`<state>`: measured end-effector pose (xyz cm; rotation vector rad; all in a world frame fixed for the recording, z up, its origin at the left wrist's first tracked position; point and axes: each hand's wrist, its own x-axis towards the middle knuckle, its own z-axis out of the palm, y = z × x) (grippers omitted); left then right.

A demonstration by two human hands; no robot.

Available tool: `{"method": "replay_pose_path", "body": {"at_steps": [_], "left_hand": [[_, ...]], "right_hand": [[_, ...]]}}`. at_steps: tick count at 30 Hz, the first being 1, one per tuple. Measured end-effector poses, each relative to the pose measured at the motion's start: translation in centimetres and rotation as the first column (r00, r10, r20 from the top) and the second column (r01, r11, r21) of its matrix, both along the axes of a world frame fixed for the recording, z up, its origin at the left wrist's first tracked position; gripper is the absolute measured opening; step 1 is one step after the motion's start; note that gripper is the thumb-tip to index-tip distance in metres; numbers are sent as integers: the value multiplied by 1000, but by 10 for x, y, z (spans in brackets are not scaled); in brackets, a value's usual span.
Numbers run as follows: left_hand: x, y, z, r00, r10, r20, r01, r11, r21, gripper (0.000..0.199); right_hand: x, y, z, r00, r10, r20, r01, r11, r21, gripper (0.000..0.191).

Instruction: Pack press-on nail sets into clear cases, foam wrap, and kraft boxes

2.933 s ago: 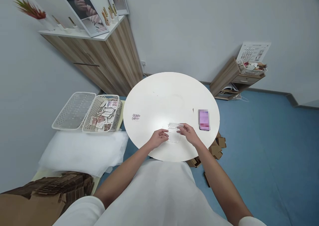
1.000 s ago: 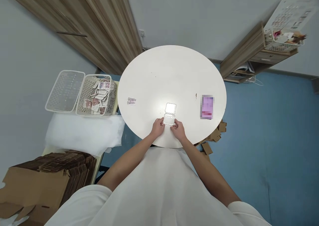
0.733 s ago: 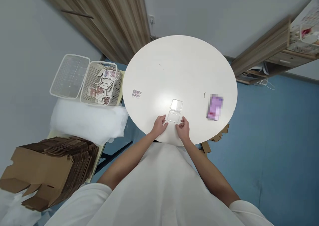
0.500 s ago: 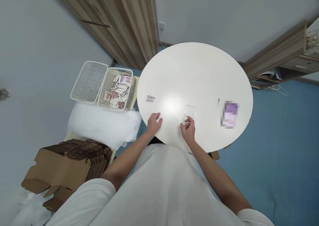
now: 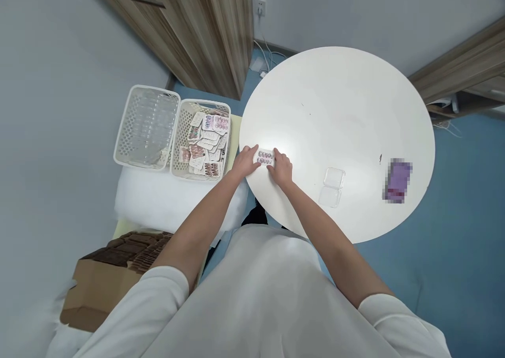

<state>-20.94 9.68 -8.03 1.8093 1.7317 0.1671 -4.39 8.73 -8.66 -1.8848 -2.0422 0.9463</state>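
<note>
A small card of press-on nails [image 5: 265, 157], two rows of purple-pink pieces, is at the left part of the round white table [image 5: 343, 84]. My left hand [image 5: 245, 161] grips its left edge between thumb and fingers. At its right edge, my right hand [image 5: 281, 167] pinches it the same way. A clear plastic case [image 5: 332, 187] lies opened out on the table, to the right of my right hand and touched by neither hand.
Left of the table stand a white basket of nail cards [image 5: 209, 142] and another basket of clear cases [image 5: 148, 126]. White wrap [image 5: 173, 197] and folded cardboard [image 5: 100, 289] lie nearer. A blurred purple object [image 5: 397, 181] is at the table's right.
My right hand has left the clear case and moved left to the nail card. My left hand has moved up to the card, and both now grip it. The view has shifted.
</note>
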Motion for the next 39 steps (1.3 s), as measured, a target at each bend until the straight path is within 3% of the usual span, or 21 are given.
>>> {"method": "replay_pose_path", "body": {"at_steps": [8,13,17,20,24,30,34,39], "left_hand": [[8,-5,-1,992,50,117,-54,998,34,54],[14,-21,3,985,45,166,-59,995,80,54],[30,-35,13,969,-34,245,10,995,98,62],[55,-47,21,946,-118,302,84,989,123,65],[108,-67,28,915,-218,340,178,973,145,63],[187,-84,23,916,-312,251,285,949,138,63],[217,-81,18,947,-302,110,294,952,88,60],[230,-81,14,964,-262,45,262,965,-1,59]], "right_hand": [[-6,-2,-4,996,-89,14,89,996,-11,57],[5,-10,3,998,1,-63,-3,1000,-27,66],[34,-25,13,991,35,-132,-36,999,-11,69],[70,-45,22,983,38,-182,-33,999,28,67],[135,-78,32,974,12,-226,-1,999,48,65],[220,-108,35,994,-18,-104,22,999,43,62],[240,-106,26,999,-32,-44,31,999,-13,63],[244,-97,14,1000,11,-26,-13,998,-63,62]]}}
